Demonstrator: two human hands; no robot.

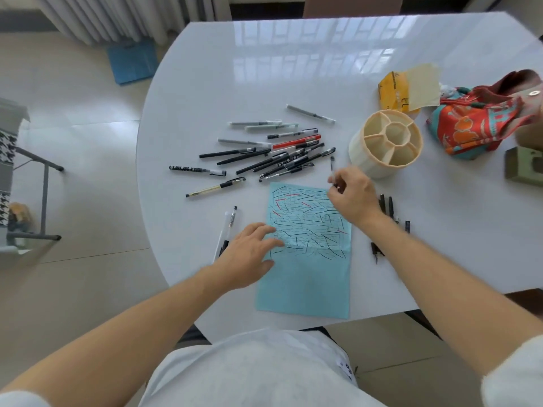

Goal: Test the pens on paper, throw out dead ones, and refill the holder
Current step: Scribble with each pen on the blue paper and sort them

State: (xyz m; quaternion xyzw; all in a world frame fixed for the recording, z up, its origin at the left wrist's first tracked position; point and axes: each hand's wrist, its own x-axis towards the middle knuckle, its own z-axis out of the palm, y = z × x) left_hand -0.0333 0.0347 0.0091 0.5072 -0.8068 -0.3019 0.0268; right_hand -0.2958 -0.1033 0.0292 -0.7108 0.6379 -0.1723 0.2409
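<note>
White fabric covering the person's lap (258, 368) is seen nearest the camera, with two bare forearms reaching forward over a glossy white table (293, 69). A light blue sheet of paper (305, 277), its upper half crowded with short black and red test strokes, is held flat under the spread, straight fingers of the left hand (249, 257). The right hand (352, 198) is curled at the sheet's upper right corner, and a thin dark pen (332, 163) appears to be pinched in its fingertips, though the grip is partly hidden. A loose heap of black, grey and red pens (273, 154) is spread beyond the paper. A cream round plastic holder with divided compartments (388, 142) stands empty just beyond the right hand. A few dark pens (388, 207) are set aside right of the sheet, and two more (229, 227) left of it. For a clean test, a bare patch lower on the sheet is best chosen, with the paper kept pinned.
</note>
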